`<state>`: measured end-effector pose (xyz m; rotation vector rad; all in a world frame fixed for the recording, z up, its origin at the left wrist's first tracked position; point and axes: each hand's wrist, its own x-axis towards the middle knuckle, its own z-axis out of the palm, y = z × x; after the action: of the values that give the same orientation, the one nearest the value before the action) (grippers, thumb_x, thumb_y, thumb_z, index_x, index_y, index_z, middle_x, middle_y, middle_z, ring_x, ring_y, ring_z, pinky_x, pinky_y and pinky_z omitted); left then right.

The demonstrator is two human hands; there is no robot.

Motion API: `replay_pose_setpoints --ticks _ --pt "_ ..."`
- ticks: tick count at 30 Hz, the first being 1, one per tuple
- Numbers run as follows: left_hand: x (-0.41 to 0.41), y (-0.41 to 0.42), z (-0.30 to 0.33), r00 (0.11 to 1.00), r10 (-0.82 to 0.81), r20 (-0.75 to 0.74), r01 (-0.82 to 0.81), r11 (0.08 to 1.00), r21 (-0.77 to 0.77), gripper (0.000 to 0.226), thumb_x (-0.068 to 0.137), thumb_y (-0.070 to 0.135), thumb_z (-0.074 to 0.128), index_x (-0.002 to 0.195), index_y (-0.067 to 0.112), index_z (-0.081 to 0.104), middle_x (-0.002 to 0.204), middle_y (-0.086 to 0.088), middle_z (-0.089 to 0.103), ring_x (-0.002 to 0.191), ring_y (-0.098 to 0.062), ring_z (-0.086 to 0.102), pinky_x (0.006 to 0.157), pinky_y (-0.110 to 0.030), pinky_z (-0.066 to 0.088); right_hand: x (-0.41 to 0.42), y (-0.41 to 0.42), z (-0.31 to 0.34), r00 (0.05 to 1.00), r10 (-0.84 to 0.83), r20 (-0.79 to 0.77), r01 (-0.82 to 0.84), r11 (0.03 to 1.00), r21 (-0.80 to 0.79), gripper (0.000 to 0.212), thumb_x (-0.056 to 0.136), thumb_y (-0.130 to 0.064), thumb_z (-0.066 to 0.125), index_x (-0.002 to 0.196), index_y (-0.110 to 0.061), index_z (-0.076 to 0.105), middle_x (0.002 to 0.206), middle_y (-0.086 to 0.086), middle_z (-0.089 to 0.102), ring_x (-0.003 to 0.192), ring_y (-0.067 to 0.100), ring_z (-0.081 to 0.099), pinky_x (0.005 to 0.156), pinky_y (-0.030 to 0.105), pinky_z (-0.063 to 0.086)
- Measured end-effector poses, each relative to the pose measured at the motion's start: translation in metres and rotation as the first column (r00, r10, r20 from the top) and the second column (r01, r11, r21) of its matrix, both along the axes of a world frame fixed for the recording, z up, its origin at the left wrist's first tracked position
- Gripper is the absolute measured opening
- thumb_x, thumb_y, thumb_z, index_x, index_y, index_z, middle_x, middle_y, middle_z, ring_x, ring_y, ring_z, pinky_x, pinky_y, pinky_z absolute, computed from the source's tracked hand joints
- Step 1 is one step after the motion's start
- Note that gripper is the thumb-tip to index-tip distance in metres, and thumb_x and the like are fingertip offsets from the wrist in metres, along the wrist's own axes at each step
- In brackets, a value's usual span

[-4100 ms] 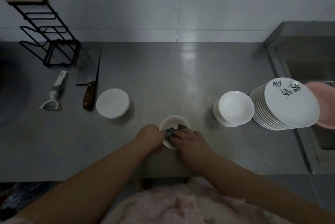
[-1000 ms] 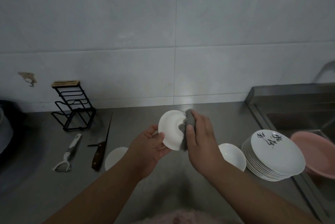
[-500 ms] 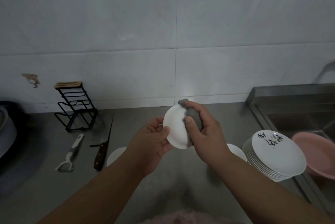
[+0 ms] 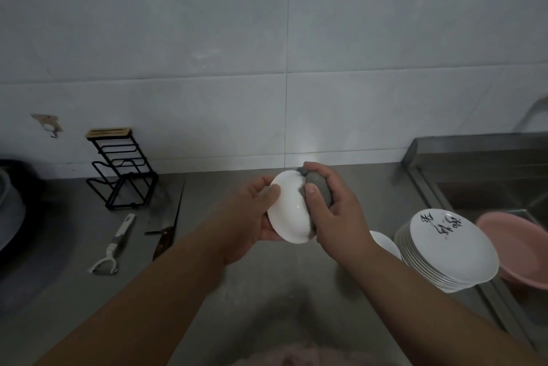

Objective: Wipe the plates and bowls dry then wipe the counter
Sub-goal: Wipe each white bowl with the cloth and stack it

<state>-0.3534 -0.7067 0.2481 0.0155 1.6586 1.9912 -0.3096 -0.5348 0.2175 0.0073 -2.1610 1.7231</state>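
Note:
A small white bowl (image 4: 289, 208) is held up above the steel counter (image 4: 267, 300), its outer side turned toward me. My left hand (image 4: 246, 217) grips its left rim, thumb on the outside. My right hand (image 4: 332, 214) grips a grey cloth (image 4: 318, 190) pressed against the bowl's right edge. To the right stands a stack of white plates (image 4: 450, 250) with black writing on the top one. A stack of white bowls (image 4: 384, 242) peeks out behind my right wrist.
A black wire rack (image 4: 121, 170) stands at the back left. A white peeler (image 4: 114, 247) and a knife (image 4: 167, 223) lie on the counter beside it. A pink basin (image 4: 516, 250) sits in the sink (image 4: 489, 187) at the right. A dark pot edge shows far left.
Since the oldest frame the bowl was lifted off the counter. Over the last second it turned in my left hand, and the cloth in my right hand slid round its rim.

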Motion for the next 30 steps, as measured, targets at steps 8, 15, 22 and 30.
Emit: replay_pose_setpoints --ticks 8,15,22,30 --pt "0.012 0.004 -0.025 0.999 0.032 -0.001 -0.031 0.970 0.241 0.035 0.092 0.008 0.066 0.126 0.008 0.061 0.129 -0.016 0.068 0.119 -0.034 0.066 0.101 -0.053 0.053 0.000 0.002 -0.002 0.998 -0.036 -0.059 0.041 0.994 0.099 0.041 0.097 -0.036 0.053 0.138 -0.034 0.055 0.136 -0.017 0.060 0.128 0.010 0.056 0.107 0.033 0.046" --pt "0.013 0.007 -0.026 0.995 -0.052 -0.090 0.064 0.988 0.140 0.059 0.078 0.001 0.069 0.134 0.020 0.059 0.128 -0.012 0.070 0.121 -0.038 0.064 0.104 -0.061 0.048 0.006 0.001 -0.003 0.998 -0.066 0.026 0.067 0.995 -0.069 0.039 0.099 -0.041 0.048 0.137 -0.036 0.055 0.129 -0.022 0.063 0.121 0.000 0.059 0.100 0.018 0.047" --pt "0.008 0.016 -0.015 0.998 0.013 -0.058 -0.003 0.984 0.176 0.040 0.088 0.014 0.073 0.127 0.015 0.062 0.126 -0.012 0.070 0.117 -0.038 0.066 0.094 -0.060 0.055 0.006 0.007 -0.001 0.999 -0.054 0.005 0.054 0.999 -0.006 0.044 0.099 -0.040 0.049 0.143 -0.036 0.051 0.139 -0.022 0.058 0.130 0.006 0.055 0.108 0.032 0.047" --pt "0.009 0.013 -0.027 0.982 -0.107 -0.155 0.116 0.992 0.050 0.060 0.071 0.015 0.080 0.128 0.021 0.064 0.126 -0.009 0.071 0.120 -0.034 0.066 0.103 -0.052 0.051 0.011 0.002 -0.003 0.989 -0.068 0.135 0.088 0.985 -0.150 0.035 0.105 -0.042 0.051 0.140 -0.045 0.053 0.130 -0.023 0.063 0.116 0.005 0.063 0.083 0.023 0.054"
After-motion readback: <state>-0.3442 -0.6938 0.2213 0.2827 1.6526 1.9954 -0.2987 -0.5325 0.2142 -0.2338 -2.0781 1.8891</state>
